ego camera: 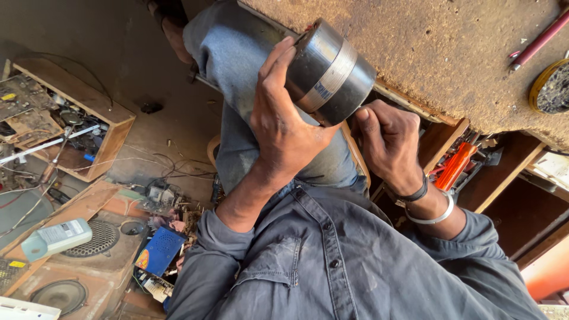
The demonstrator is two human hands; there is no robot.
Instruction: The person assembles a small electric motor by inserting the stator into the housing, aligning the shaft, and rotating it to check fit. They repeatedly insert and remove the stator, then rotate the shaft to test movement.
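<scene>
My left hand is wrapped around a dark metal cylinder with a silvery band round its middle, holding it tilted above my knee in blue jeans. My right hand has its fingers curled and its fingertips against the cylinder's lower end; whether it holds a small part there is hidden. That wrist wears a black band and a silver bangle.
A rough wooden benchtop at upper right carries a red-handled tool and a yellow-rimmed round object. Orange-handled tools sit on a shelf below. At left lie a wooden box of circuit boards, a speaker cabinet, a blue radio and a white bottle.
</scene>
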